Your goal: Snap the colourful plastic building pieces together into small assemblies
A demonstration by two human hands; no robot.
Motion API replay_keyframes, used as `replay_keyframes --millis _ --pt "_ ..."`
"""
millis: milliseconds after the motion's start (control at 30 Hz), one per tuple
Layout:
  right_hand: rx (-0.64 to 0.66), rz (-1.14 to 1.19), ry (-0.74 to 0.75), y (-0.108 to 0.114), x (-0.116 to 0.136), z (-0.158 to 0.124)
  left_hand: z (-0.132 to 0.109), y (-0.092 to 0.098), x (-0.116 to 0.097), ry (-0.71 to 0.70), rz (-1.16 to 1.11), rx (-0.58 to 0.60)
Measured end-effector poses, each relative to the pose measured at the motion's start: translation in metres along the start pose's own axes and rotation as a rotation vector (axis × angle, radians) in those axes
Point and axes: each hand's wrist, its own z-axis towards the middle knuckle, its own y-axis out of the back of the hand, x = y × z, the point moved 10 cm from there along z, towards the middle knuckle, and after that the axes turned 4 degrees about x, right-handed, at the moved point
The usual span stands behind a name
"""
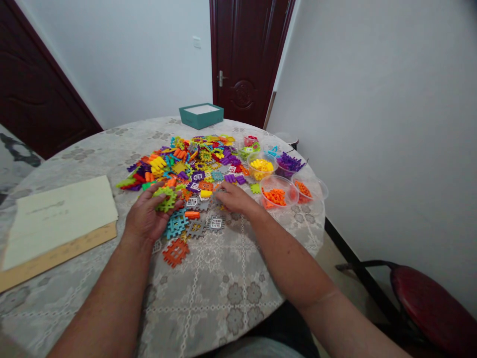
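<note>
A heap of coloured plastic interlocking pieces (194,159) is spread over the round table (208,293). My left hand (147,216) lies at the heap's near edge, fingers curled around a lime green piece (166,198). Teal (176,224), grey (215,223) and orange (175,252) pieces lie just in front of it. My right hand (234,197) rests palm down on the near right edge of the heap, fingers bent over small pieces; what it grips, if anything, is hidden.
Clear bowls sorted by colour stand at the right: orange (278,193), yellow (261,165), purple (288,164), another orange (309,189). A teal box (201,115) sits at the far edge. Paper on a board (55,219) lies left. A red stool (428,303) stands right.
</note>
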Motion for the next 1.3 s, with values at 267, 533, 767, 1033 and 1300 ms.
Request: replay_keyframes --millis 267,533,767,1033,1300 --pt "-0.045 0.062 -0.065 0.015 -0.032 0.003 -0.002 -0.001 0.005 0.023 0.011 0.035" --pt "-0.018 -0.005 -0.062 0.014 -0.038 0.004 -0.005 -0.010 0.004 0.026 -0.047 0.068" --pt "0.015 -0.084 0.040 0.011 -0.021 0.003 -0.008 -0.013 0.004 0.042 -0.050 0.104" --pt "-0.063 -0.047 0.073 0.015 -0.017 0.007 -0.009 -0.015 0.004 0.069 -0.025 0.100" --pt "-0.082 -0.214 0.093 0.017 -0.011 0.002 -0.008 -0.013 0.008 0.084 0.011 0.112"
